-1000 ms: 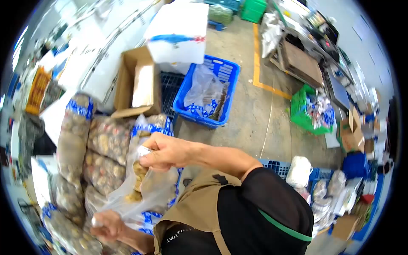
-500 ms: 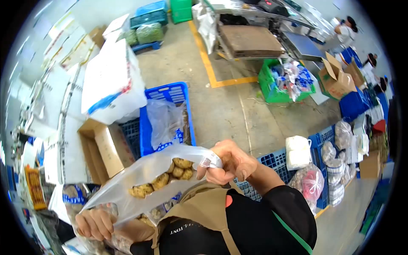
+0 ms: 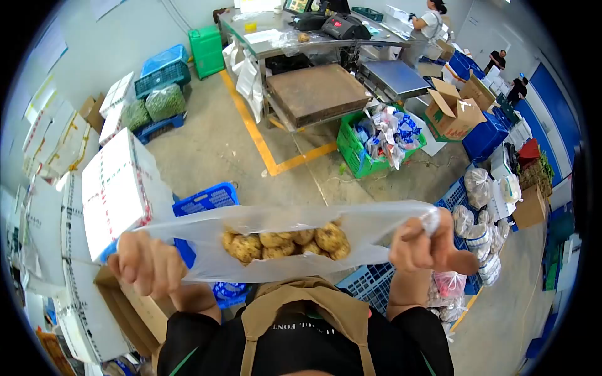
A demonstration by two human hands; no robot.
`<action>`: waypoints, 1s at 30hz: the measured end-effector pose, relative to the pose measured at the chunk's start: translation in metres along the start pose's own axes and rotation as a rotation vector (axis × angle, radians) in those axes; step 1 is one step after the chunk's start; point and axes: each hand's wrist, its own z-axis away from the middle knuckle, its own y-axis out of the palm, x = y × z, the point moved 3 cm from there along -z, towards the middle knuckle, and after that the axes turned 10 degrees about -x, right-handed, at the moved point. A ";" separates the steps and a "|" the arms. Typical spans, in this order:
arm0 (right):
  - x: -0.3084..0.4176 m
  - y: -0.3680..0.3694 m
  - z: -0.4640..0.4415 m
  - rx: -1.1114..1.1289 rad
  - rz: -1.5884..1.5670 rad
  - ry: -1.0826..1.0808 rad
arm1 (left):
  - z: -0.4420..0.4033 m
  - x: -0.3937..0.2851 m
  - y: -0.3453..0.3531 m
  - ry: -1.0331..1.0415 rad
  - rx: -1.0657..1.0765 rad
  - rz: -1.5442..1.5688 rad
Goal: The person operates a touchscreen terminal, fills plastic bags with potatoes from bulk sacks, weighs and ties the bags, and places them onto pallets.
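Far centre: grey metal desk (image 3: pixel 269 22). Near, before you: translucent white plastic bag (image 3: pixel 295 266), stretched left to right. Your left hand (image 3: pixel 147 263) and right hand (image 3: pixel 429 244): each grip closed on one bag end. Inside, mid-bag: clustered yellow-brown, rounded potatoes (image 3: pixel 276 239).

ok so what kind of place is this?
Probably a produce packing or sorting room: what look like potatoes in a translucent plastic bag, large white boxes stacked at the left, and a metal workbench with electronic equipment on it.
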 end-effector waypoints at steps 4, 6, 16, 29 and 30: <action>0.001 -0.059 -0.039 -0.003 0.085 -0.063 | -0.058 0.010 -0.095 -0.085 -0.094 0.061; -0.001 -0.096 -0.066 0.035 0.096 -0.062 | -0.088 0.004 -0.151 -0.094 -0.170 0.070; 0.013 -0.326 -0.215 -0.384 0.092 -0.108 | -0.297 -0.017 -0.397 -0.263 -0.552 -0.427; 0.029 -0.635 -0.436 -0.550 0.283 -0.054 | -0.470 -0.010 -0.650 -0.217 -0.654 -0.614; 0.033 -0.654 -0.440 -0.512 0.287 -0.062 | -0.474 -0.004 -0.660 -0.257 -0.602 -0.631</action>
